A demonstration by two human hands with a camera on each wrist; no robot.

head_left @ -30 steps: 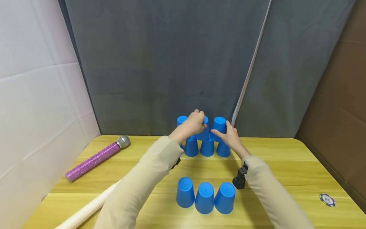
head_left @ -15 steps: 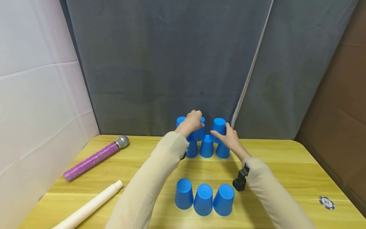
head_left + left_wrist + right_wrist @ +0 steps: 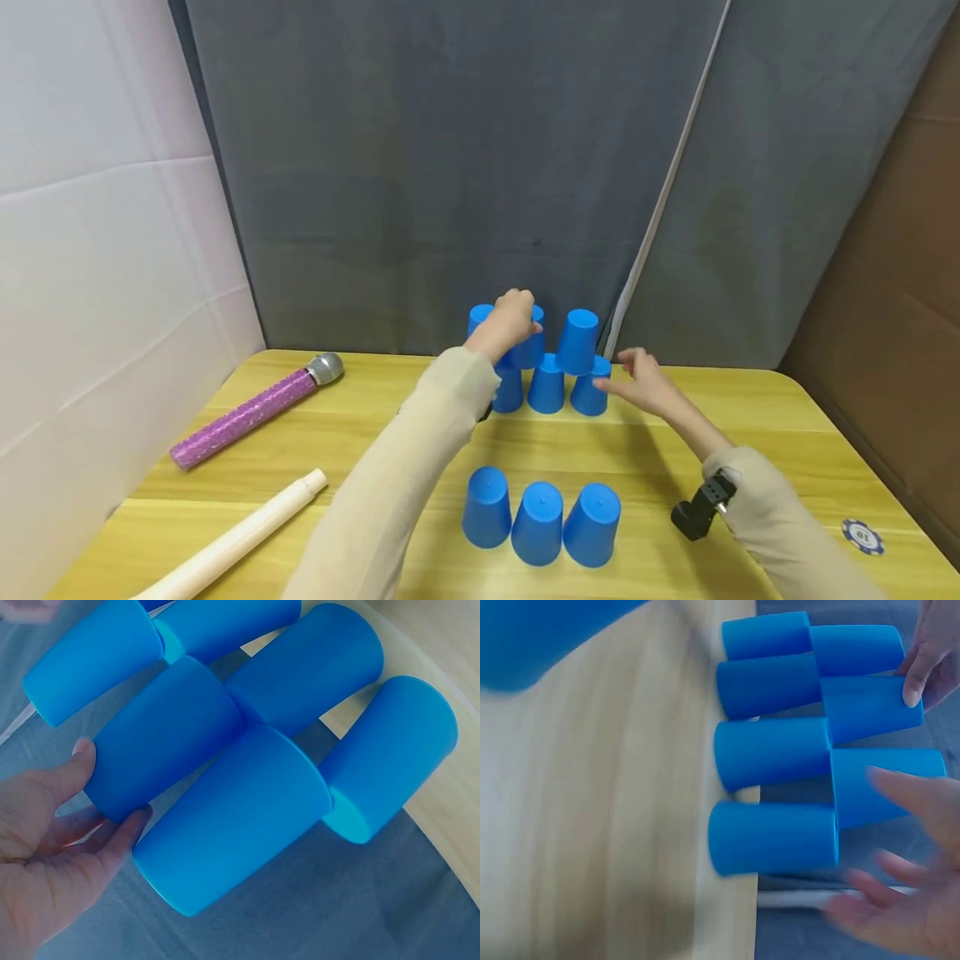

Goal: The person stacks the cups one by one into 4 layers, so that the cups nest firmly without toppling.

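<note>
The blue cup tower [image 3: 546, 362] stands at the far edge of the yellow table [image 3: 787, 433], right in front of the big gray curtain [image 3: 465, 167]. It has a bottom row of upside-down cups and a second row of three cups sitting on top of them. The left hand [image 3: 510, 321] holds the middle top cup [image 3: 528, 350] on that second row, with the fingers curled around its top end and the thumb on its side, which the left wrist view shows up close [image 3: 161, 739]. The right top cup [image 3: 577, 342] stands on its own, and nobody touches it. The right hand [image 3: 641, 385] is just beside the tower on the right, with its fingers loose and spread, holding nothing. It looks blurry in the right wrist view [image 3: 911, 900]. Nearer to the person, three more blue cups [image 3: 542, 521] stand upside down in a row, touching side by side. A pale wooden stick [image 3: 232, 546] lies on the left near corner of the table. A purple toy microphone [image 3: 255, 410] with a silver head lies farther back on the left. A small blue and white chip [image 3: 861, 535] lies by the right edge of the table.
</note>
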